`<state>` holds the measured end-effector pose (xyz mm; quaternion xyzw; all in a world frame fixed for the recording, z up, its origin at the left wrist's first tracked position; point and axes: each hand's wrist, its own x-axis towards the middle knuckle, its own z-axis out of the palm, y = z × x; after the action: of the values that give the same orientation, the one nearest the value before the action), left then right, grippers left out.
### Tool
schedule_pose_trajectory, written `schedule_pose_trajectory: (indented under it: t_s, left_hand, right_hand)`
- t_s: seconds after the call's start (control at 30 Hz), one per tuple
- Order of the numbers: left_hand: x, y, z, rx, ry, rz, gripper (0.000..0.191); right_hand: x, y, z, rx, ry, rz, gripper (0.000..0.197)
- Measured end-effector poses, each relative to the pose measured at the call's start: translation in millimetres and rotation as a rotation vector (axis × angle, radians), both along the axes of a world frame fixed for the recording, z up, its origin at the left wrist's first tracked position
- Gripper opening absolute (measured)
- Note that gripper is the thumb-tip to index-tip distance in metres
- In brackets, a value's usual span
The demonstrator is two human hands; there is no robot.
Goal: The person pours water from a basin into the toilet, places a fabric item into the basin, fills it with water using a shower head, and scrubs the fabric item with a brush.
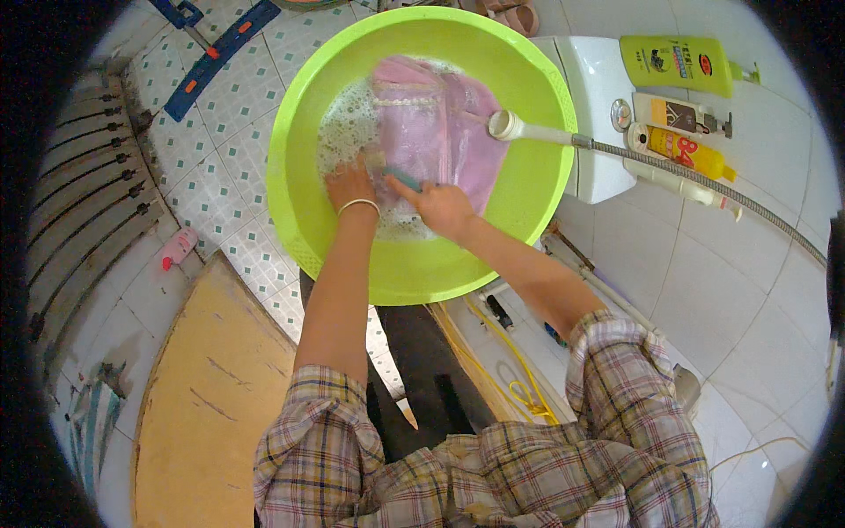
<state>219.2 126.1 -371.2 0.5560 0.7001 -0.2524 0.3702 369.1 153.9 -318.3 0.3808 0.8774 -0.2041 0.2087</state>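
A wet pink cloth [412, 135] with a lace-like trim lies in soapy water inside a large lime-green plastic basin [528, 204]. My right hand [445, 210] grips the teal handle of a scrubbing brush [403, 178], whose pale head is against the cloth's lower left part. Beside the brush head, my left hand [353, 183], with a bangle on its wrist, is down in the suds at the cloth's left edge. Its fingertips are blurred, so whether they pinch fabric is unclear. White foam [346, 125] spreads along the cloth's left side.
A shower hose [700, 171] crosses the basin's right rim, its white end [505, 125] over the cloth. Several bottles, including a green pump bottle [676, 65], line the toilet tank [594, 119]. A blue floor squeegee [221, 59] lies upper left; a yellow board [211, 409] stands lower left.
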Motion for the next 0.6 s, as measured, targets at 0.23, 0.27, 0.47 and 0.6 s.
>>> schedule_pose_trajectory:
  t_s: [0.23, 0.27, 0.47, 0.6]
  left_hand:
    - [8.0, -2.2, -17.2, -0.007, 0.051, 0.024, 0.063]
    - [13.3, -2.0, -16.6, -0.009, 0.078, -0.02, 0.051]
    - [-1.3, -18.7, -11.2, -0.127, 0.044, -0.099, 0.05]
    - [2.8, 5.5, 11.7, -0.162, -0.014, -0.056, 0.064]
  right_hand:
    - [-51.1, 87.7, -15.4, 0.265, 0.086, -0.158, 0.056]
    - [-41.3, 71.9, -21.8, 0.266, 0.077, -0.163, 0.056]
    - [-40.6, 31.4, -14.1, -0.056, -0.034, 0.081, 0.059]
    - [-59.8, 80.8, -24.7, 0.167, 0.001, -0.114, 0.049]
